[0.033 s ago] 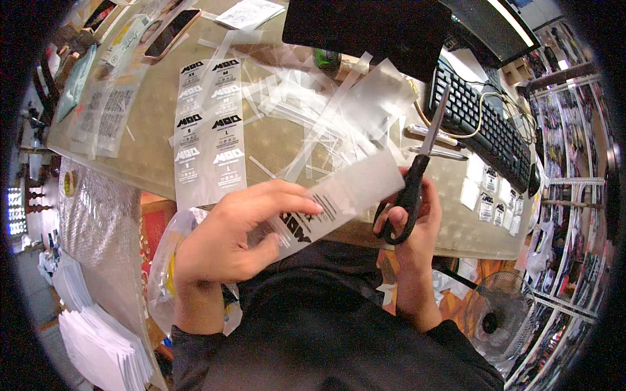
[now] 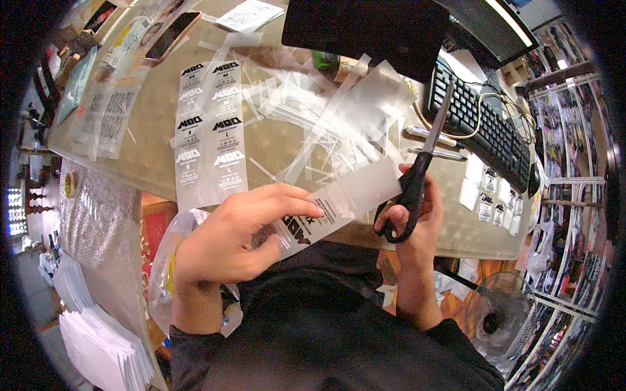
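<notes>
My left hand [image 2: 238,228] is closed on a translucent printed label strip [image 2: 362,189], pinching its near end between thumb and fingers. The strip slants up to the right, above the table's near edge, with black print by my fingers. Black-handled scissors [image 2: 412,189] are in my right hand [image 2: 422,225], with the thumb at the handle loops. Their blades point up and away, looking closed together. The strip's far end lies close beside the scissors' handles; I cannot tell whether they touch. A larger printed label sheet [image 2: 210,124] lies flat beyond my left hand.
Clear strips and offcuts [image 2: 293,104] litter the table's middle. Small cut labels [image 2: 489,189] lie at the right, by a black keyboard [image 2: 482,111] and pens [image 2: 437,140]. A phone [image 2: 173,36] rests far left. Below right stands a fan [image 2: 495,319]; paper stacks [image 2: 101,345] sit lower left.
The label strip has turned slightly in my left hand, so its print shows a little differently. Both hands stay almost where they were.
</notes>
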### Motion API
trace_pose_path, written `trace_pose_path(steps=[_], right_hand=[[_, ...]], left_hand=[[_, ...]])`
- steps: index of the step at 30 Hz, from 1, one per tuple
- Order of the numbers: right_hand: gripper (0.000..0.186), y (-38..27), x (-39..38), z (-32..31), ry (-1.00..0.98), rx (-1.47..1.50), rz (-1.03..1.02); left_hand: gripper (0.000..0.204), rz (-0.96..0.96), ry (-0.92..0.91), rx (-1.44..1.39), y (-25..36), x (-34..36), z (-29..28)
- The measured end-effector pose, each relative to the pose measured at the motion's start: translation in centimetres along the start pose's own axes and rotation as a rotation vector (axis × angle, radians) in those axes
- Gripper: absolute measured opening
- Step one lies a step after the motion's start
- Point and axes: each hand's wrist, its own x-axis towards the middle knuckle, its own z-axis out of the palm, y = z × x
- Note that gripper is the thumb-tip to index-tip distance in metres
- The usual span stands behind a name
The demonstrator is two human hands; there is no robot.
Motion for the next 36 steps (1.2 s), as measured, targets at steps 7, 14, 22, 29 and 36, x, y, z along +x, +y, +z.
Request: trace_pose_path(steps=[7,14,22,29,36], right_hand=[[0.044,-1.9,1.9,1.3,0.123,-0.006,-0.004],[0.044,-1.2,2.2,4.9,-0.010,0.187,0.036],[0.046,-4.0,3.6,4.3,-0.091,0.089,-0.053],[0.065,-1.6,-1.4,0.6,-0.299,0.082,0.046],[0.076,-0.5,-3.4,0.8,-0.470,0.076,0.095]], left_hand=[[0.043,0.137,0.514,0.561,3.2,0.2,-0.4],[0.077,0.156,0.268,-0.019,-1.4,-0.9,9.0],[0.059,0.528,0.819,-0.327,-2.4,6.1,8.8],[0.048,0.457,1.049,-0.353,0.0,7.5,5.7],[0.048,0.440,1.103,-0.316,0.6,7.7,7.3]])
